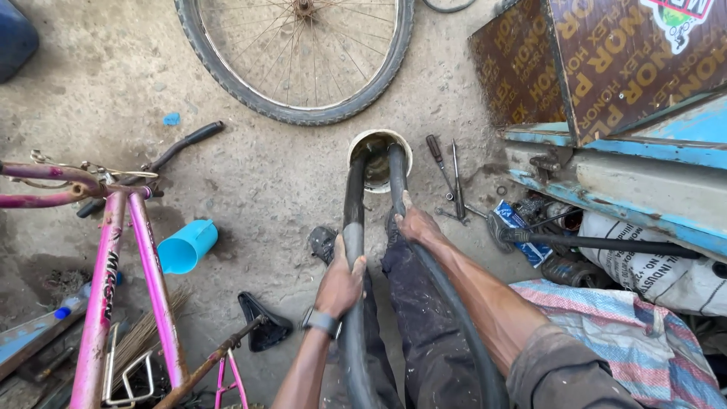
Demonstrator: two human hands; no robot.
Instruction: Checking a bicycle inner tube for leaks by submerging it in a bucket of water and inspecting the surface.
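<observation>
Two hands: both are gripping a black bicycle inner tube [353, 250], looped so its far end is dipping into a small bucket [365, 141] at about 12 o'clock from the person's knees.
Left hand [340, 282]: it is wrapping around the left run of the tube, fingers curled shut on the rubber, a wristwatch [323, 322] showing at the wrist.
Right hand [416, 225]: it is pressing on the right run of the tube a little farther out, fingers closing over it and the thumb pointing toward the bucket.
Step in hand: judging by the loop sitting in the bucket, the person appears to be feeding the tube through it section by section, as in a leak check; whether the bucket is holding water is hard to tell.
Next move: it is likely calling for both hands to be sliding the tube round so that a fresh stretch is going under, keeping the rubber free of kinks.
Near, 9 o'clock: a pink bicycle frame [106, 280] is standing upended, a black saddle [261, 320] and a turquoise cup [186, 246] lying beside it.
Middle, 2 o'clock: screwdrivers [447, 174] are lying just right of the bucket.
Far, 12 o'clock: a spoked wheel [297, 53] is lying flat on the concrete beyond the bucket.
</observation>
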